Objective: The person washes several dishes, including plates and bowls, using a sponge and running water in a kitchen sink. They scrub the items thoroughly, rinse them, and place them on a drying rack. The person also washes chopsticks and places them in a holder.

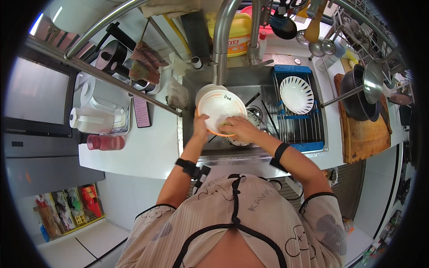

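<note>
My left hand [201, 129] grips the left rim of a white bowl [221, 107] with an orange edge, tilted over the steel sink [214, 151]. Inside the bowl's near right side, my right hand [242, 129] presses a yellowish-green scrubbing pad [225, 124], mostly hidden under the fingers. Behind the held bowl, another pale bowl [207, 89] shows its rim beneath the faucet [219, 63]. Partly covered by my right hand and the bowl, a patterned dish [239, 141] lies in the basin. Dark chopsticks [269, 114] rest there too.
A blue-ended drain rack [297, 146] over the sink's right side holds a white patterned plate [296, 95]. Right of it, a wooden cutting board [363, 140] carries a dark pot [352, 93]. On the left counter are a phone [142, 110], a pink glass [105, 142] and white pitchers [92, 120]. A metal rail [147, 97] crosses above.
</note>
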{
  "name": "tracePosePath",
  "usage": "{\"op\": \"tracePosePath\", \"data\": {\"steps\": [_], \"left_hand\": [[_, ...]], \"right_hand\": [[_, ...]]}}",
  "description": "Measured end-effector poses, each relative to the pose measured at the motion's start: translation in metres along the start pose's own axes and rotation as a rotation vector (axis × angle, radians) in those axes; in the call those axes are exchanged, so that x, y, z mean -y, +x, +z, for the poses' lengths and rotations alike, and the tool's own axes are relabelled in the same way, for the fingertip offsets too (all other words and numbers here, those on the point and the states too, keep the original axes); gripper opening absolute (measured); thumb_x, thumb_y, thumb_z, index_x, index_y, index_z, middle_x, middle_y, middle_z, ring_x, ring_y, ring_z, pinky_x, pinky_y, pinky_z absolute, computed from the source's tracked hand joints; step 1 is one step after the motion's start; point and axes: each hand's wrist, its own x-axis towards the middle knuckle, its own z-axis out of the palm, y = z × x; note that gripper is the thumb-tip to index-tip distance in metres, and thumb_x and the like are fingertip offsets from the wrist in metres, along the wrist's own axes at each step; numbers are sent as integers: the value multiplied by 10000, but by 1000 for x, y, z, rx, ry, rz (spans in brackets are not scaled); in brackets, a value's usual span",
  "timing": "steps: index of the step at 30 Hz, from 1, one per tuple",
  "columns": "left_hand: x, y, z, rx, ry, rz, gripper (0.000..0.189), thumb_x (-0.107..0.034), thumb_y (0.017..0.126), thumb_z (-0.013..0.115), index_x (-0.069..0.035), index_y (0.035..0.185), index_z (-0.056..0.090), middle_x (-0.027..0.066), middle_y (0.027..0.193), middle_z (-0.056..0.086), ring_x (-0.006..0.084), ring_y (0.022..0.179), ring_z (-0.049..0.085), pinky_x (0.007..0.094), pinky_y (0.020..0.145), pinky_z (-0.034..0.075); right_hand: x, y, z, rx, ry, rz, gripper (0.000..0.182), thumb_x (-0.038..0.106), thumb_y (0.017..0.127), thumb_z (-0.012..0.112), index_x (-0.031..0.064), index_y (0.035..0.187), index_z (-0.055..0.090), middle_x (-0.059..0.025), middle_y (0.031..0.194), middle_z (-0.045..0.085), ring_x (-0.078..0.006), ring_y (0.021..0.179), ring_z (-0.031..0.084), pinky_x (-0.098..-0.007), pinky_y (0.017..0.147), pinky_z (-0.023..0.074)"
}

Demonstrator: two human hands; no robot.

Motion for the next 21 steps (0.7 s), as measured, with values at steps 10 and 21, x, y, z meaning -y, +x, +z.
{"op": "tracePosePath", "data": {"steps": [10, 21], "left_hand": [[18, -15, 38, -150, 45, 249, 524, -113, 680, 432, -107, 1199, 362, 130, 1100, 477, 282, 936, 532, 422, 661, 501], [-24, 15, 0, 410, -107, -706, 564, -371, 762, 451, -57, 1223, 364, 141, 1196, 445, 340, 1093, 439, 558, 851, 369]], "right_hand": [[29, 25, 12, -117, 88, 275, 205, 109, 621, 594, 162, 817, 567, -47, 830, 508, -230, 818, 530, -349, 710, 419], [9, 11, -56, 221, 195, 208, 315, 269, 563, 708, 79, 799, 620, -86, 760, 604, -286, 693, 572, -352, 651, 443]]}}
